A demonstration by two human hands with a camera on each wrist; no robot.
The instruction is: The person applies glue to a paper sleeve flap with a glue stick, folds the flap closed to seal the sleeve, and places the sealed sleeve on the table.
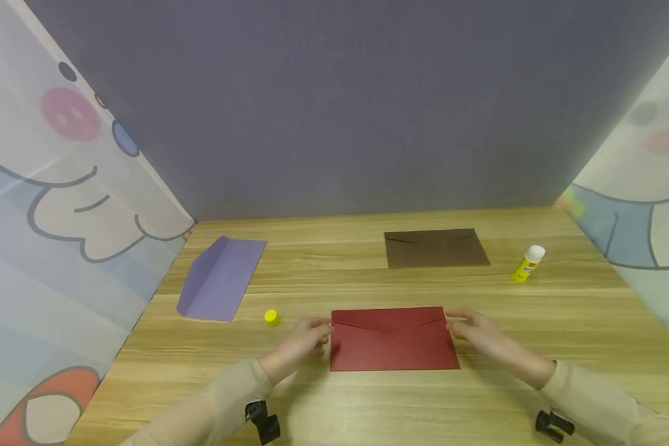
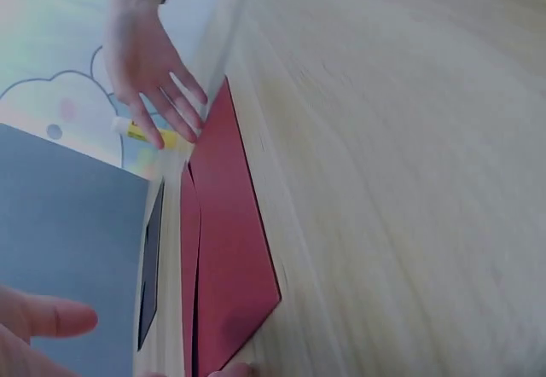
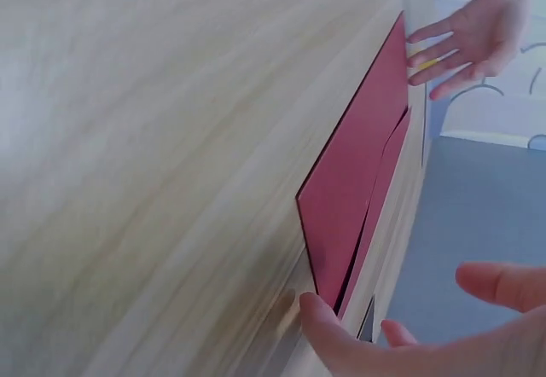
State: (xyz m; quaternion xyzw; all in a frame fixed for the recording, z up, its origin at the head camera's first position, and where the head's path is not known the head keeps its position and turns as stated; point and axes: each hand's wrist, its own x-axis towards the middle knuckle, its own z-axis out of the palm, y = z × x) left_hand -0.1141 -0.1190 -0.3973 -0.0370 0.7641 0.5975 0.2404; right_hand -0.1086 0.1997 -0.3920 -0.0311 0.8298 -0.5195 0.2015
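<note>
Steadying the red envelope point(image 1: 393, 348) well likely needs light, even touches from left hand point(image 1: 306, 337) and right hand point(image 1: 476, 329), fingers apart at its short sides; it lies flat, roughly parallel to the far edge of the table point(image 1: 312, 266).

The light in here is soft and fairly even, seemingly from above, laying a pale sheen on the near part of the wooden tabletop point(image 1: 362, 402), while the grey wall point(image 1: 340, 111) behind looks dull. Faint, soft-edged shadows fall beneath the left hand point(image 1: 300, 344) and right hand point(image 1: 479, 333). The head view is reasonably crisp, its wide lens splaying the cartoon-printed side panels point(image 1: 61, 204) outward, though small print on the glue stick point(image 1: 526, 266) smears. Both wrist views look hazy, bluish and washed out, softening the red envelope point(image 3: 350, 189).
</note>
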